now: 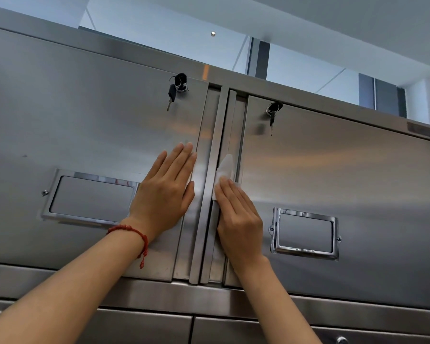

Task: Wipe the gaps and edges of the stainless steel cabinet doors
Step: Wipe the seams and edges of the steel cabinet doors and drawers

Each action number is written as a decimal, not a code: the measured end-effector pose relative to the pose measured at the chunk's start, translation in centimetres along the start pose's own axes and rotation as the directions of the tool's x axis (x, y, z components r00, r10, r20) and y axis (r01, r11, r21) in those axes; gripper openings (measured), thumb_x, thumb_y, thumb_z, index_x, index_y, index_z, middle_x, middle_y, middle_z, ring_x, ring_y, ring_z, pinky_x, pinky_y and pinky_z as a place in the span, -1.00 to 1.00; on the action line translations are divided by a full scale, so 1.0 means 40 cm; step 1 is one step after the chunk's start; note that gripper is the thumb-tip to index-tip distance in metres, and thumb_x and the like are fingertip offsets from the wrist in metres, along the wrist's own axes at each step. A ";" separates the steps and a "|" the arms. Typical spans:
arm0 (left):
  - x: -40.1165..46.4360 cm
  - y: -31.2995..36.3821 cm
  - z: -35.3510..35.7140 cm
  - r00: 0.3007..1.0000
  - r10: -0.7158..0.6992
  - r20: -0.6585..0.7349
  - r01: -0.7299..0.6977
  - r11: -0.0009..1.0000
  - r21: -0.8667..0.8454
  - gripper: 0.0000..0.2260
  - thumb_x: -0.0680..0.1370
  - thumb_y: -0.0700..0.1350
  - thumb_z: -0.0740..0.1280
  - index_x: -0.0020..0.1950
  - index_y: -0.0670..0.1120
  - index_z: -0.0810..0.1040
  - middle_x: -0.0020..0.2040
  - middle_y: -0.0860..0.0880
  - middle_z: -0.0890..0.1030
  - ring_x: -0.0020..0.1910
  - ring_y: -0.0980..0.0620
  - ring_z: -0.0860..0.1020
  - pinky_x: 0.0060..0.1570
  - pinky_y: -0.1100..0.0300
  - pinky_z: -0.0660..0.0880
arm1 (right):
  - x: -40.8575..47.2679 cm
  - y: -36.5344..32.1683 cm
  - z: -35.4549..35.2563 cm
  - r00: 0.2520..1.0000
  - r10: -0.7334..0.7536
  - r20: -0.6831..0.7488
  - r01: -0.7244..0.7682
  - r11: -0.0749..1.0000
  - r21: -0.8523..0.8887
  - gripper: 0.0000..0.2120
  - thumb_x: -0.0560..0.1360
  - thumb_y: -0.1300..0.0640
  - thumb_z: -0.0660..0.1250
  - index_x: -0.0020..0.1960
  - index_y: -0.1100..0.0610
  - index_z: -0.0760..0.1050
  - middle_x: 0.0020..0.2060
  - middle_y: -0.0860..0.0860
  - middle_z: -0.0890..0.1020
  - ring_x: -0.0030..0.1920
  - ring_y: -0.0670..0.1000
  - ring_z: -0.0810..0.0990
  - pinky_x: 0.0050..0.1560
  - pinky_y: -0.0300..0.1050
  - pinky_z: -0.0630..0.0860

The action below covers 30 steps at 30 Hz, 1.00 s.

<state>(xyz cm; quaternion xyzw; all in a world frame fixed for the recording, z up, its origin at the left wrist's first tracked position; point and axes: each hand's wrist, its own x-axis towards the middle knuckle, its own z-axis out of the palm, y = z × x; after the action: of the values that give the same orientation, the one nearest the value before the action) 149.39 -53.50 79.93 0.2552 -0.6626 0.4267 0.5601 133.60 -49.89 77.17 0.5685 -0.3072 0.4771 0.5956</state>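
Your right hand (238, 219) lies flat with its fingers (230, 192) straight and close together, pressing a white wipe (225, 170) into the vertical gap between the two stainless steel doors at the centre of the frame; the upper part of the wipe sticks up above your fingertips, against the inner edge of the right door (345, 182). Your left hand (166, 192) is flat as well, fingers straight and together, the palm resting on the left door (72, 120) just beside its right edge, with a red beaded bracelet (137, 234) round the wrist. A narrow upright metal strip (209, 194) stands between your two hands. Each door carries a chrome-framed label holder: one (90, 197) at middle left, partly behind your left hand, the other (305, 232) right of your right hand. Keys hang from a lock near each door's top, the left set (175, 90) above your left hand, the right set (272, 115) in the right door's upper left corner. Drawer fronts (147, 326) run along the bottom of the frame.
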 end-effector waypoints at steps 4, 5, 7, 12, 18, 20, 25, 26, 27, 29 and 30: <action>0.000 0.000 0.000 1.000 0.002 -0.007 -0.002 1.000 -0.002 -0.53 0.56 -0.07 0.06 0.40 -0.29 0.33 0.40 -0.25 0.34 0.41 -0.20 0.30 0.36 -0.15 0.25 | 0.022 0.003 -0.001 1.000 0.003 -0.006 -0.003 1.000 -0.017 -0.58 0.24 0.52 0.49 0.08 0.36 0.60 0.07 0.25 0.62 0.11 0.17 0.61 0.18 0.05 0.51; 0.000 0.000 0.000 1.000 0.002 -0.007 -0.002 1.000 -0.002 -0.53 0.56 -0.07 0.06 0.40 -0.29 0.33 0.40 -0.26 0.34 0.41 -0.20 0.30 0.36 -0.15 0.25 | 0.024 0.003 0.000 1.000 0.011 -0.005 -0.011 1.000 -0.018 -0.58 0.25 0.51 0.49 0.09 0.36 0.60 0.08 0.24 0.62 0.11 0.17 0.61 0.19 0.05 0.50; 0.000 0.000 0.000 1.000 0.002 -0.005 -0.002 1.000 -0.001 -0.53 0.56 -0.07 0.06 0.40 -0.29 0.33 0.40 -0.25 0.34 0.41 -0.20 0.30 0.36 -0.16 0.26 | 0.017 0.000 0.002 1.000 0.028 0.000 -0.028 0.999 -0.017 -0.57 0.25 0.50 0.51 0.10 0.35 0.60 0.09 0.24 0.62 0.13 0.16 0.61 0.19 0.04 0.50; 0.001 0.001 -0.001 1.000 0.000 0.005 0.000 1.000 -0.006 -0.53 0.56 -0.07 0.06 0.40 -0.29 0.33 0.41 -0.25 0.34 0.41 -0.21 0.29 0.35 -0.17 0.27 | -0.013 -0.011 -0.005 1.000 0.012 0.003 -0.012 1.000 -0.024 -0.57 0.24 0.49 0.52 0.09 0.34 0.60 0.08 0.23 0.62 0.12 0.15 0.61 0.20 0.03 0.48; 0.001 0.000 -0.001 1.000 -0.002 0.001 0.002 1.000 -0.009 -0.53 0.56 -0.07 0.06 0.40 -0.29 0.34 0.40 -0.25 0.34 0.40 -0.21 0.30 0.35 -0.17 0.28 | 0.001 -0.011 0.000 0.999 0.035 -0.004 -0.035 0.999 -0.015 -0.55 0.22 0.51 0.52 0.09 0.35 0.60 0.09 0.23 0.62 0.13 0.15 0.61 0.19 0.04 0.51; 0.001 0.000 -0.001 1.000 -0.003 0.001 0.003 1.000 -0.011 -0.53 0.57 -0.07 0.06 0.40 -0.29 0.34 0.40 -0.25 0.34 0.41 -0.20 0.29 0.36 -0.16 0.26 | -0.017 -0.013 0.000 0.999 0.034 -0.007 -0.034 0.999 -0.012 -0.55 0.23 0.51 0.52 0.10 0.34 0.60 0.09 0.22 0.62 0.14 0.15 0.60 0.20 0.03 0.49; 0.000 0.000 0.000 1.000 0.000 0.000 0.000 1.000 -0.007 -0.53 0.56 -0.07 0.06 0.40 -0.29 0.33 0.41 -0.25 0.34 0.41 -0.20 0.29 0.37 -0.14 0.24 | -0.032 -0.018 -0.005 1.000 0.022 0.012 -0.022 1.000 -0.008 -0.55 0.23 0.51 0.51 0.10 0.34 0.59 0.10 0.23 0.61 0.14 0.16 0.60 0.22 0.03 0.46; 0.000 0.000 0.000 1.000 0.000 0.002 0.000 1.000 -0.007 -0.53 0.56 -0.07 0.06 0.40 -0.29 0.33 0.41 -0.25 0.34 0.41 -0.20 0.29 0.37 -0.13 0.23 | -0.026 -0.018 -0.005 1.000 0.022 0.012 -0.022 1.000 -0.011 -0.56 0.24 0.50 0.51 0.10 0.34 0.59 0.10 0.23 0.61 0.14 0.16 0.60 0.22 0.04 0.46; 0.000 0.000 0.000 1.000 -0.002 0.004 0.002 1.000 -0.007 -0.53 0.56 -0.07 0.06 0.40 -0.29 0.33 0.41 -0.25 0.34 0.41 -0.19 0.29 0.38 -0.13 0.23 | -0.021 -0.017 -0.003 1.000 0.025 0.011 -0.024 1.000 -0.014 -0.56 0.24 0.50 0.52 0.10 0.34 0.59 0.10 0.23 0.61 0.14 0.16 0.60 0.21 0.03 0.47; 0.000 0.001 -0.001 1.000 -0.005 0.009 0.005 1.000 -0.006 -0.53 0.56 -0.07 0.05 0.40 -0.29 0.33 0.41 -0.25 0.33 0.42 -0.19 0.28 0.38 -0.12 0.23 | -0.020 -0.014 0.001 1.000 0.029 -0.002 -0.030 0.999 -0.024 -0.56 0.24 0.51 0.50 0.11 0.34 0.59 0.11 0.23 0.61 0.15 0.15 0.59 0.22 0.03 0.47; 0.000 0.001 -0.002 1.000 -0.006 0.010 0.006 1.000 -0.005 -0.53 0.56 -0.07 0.05 0.40 -0.29 0.33 0.41 -0.25 0.33 0.41 -0.20 0.28 0.38 -0.13 0.23 | -0.026 -0.014 0.003 1.000 0.026 -0.015 -0.026 0.999 -0.032 -0.58 0.27 0.51 0.48 0.12 0.34 0.59 0.11 0.23 0.61 0.15 0.15 0.59 0.22 0.02 0.47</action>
<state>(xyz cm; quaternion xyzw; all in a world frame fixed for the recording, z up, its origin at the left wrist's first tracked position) 149.40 -53.42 79.93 0.2578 -0.6657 0.4219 0.5588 133.74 -50.16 76.02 0.5514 -0.3178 0.4841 0.6005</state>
